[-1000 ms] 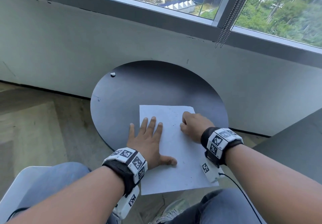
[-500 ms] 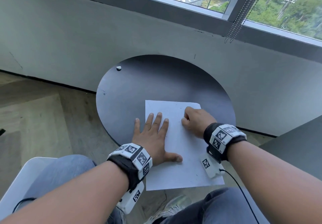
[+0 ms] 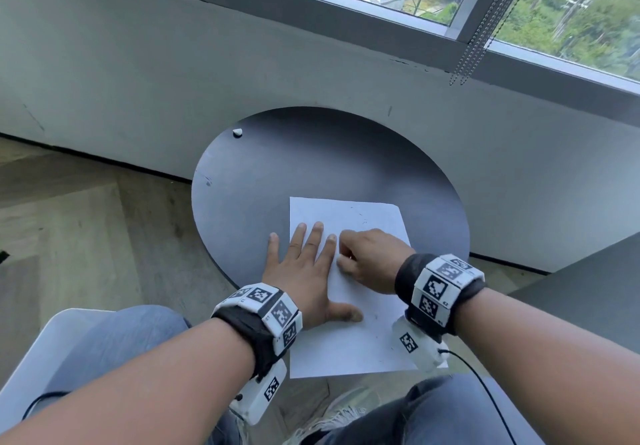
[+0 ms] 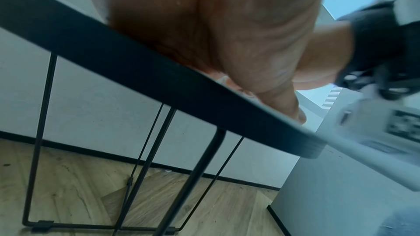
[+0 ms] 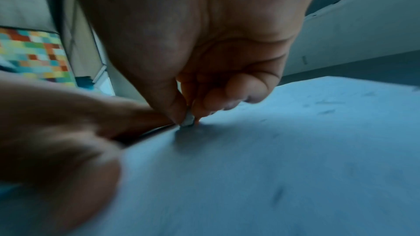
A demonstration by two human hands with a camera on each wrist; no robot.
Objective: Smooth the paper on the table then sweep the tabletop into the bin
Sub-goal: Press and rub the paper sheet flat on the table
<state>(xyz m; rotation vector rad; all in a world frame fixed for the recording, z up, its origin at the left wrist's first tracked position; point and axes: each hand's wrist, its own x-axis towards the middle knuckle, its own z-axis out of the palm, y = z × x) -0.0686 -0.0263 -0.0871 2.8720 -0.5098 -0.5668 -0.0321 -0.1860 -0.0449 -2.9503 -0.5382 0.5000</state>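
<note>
paper, a white sheet, lies on the near part of the round dark table, its near edge hanging past the table's rim toward the person's knees. faint dark specks and marks are scattered over it, most toward the far right corner. the left hand lies flat, fingers straight and spread, half on the sheet's left edge and half on the bare tabletop, with the thumb stretched out across the paper; it holds nothing, only presses down. from the left wrist view the heel of that palm sits right at the table's dark rim. the right hand is just beside it, touching or nearly touching the left forefinger, knuckles up and fingers curled under. the right wrist view shows its thumb and fingertips pinched on a small pale bit whose lower end meets the paper; what that bit is i cannot tell, it is too small and blurred. a small white scrap sits well apart near the table's far left rim. both wrists wear black bands with checkered marker blocks, and a thin cable trails from the right one. behind the table stands a grey wall under a window, and the floor is pale wood.
</note>
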